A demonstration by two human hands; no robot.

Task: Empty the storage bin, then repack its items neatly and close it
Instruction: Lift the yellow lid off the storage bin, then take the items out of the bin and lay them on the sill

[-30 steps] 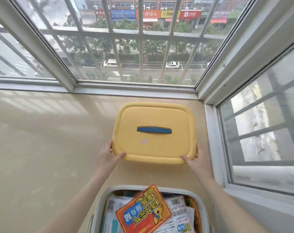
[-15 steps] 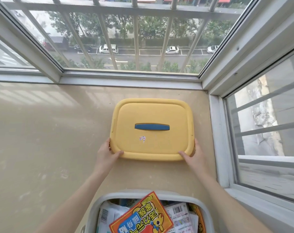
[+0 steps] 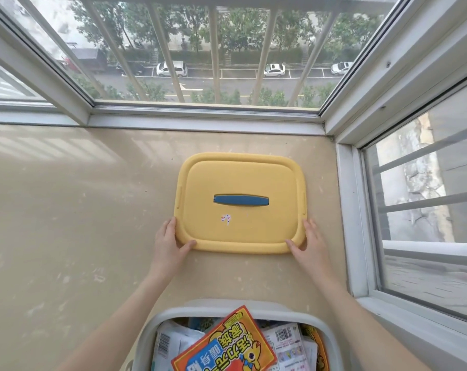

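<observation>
Yellow lid [image 3: 240, 180] lies flat on the beige ledge [image 3: 80, 210], top side up, between the two hands. The left hand [image 3: 169, 243] is at its near left corner: the fingers [image 3: 171, 226] lie straight and together against the lid's left edge, and the thumb, spread away from them, touches the near rim. The right hand [image 3: 308, 245] mirrors this at the near right corner, fingers straight along the right edge and thumb on the near rim. Neither hand curls under the lid. Beyond the thumbs, midway between the two sets of fingers, a blue handle [image 3: 241, 200] sits in the lid's middle, with a small sticker [image 3: 226, 218] just nearer the thumbs than the handle. Behind the wrists, between the forearms, stands the grey bin [image 3: 152, 325], uncovered and full. An orange book [image 3: 227, 344] lies tilted on top of papers [image 3: 283, 334] inside it. Past the fingertips, beyond the lid's far edge, runs the white window frame [image 3: 200, 117].
</observation>
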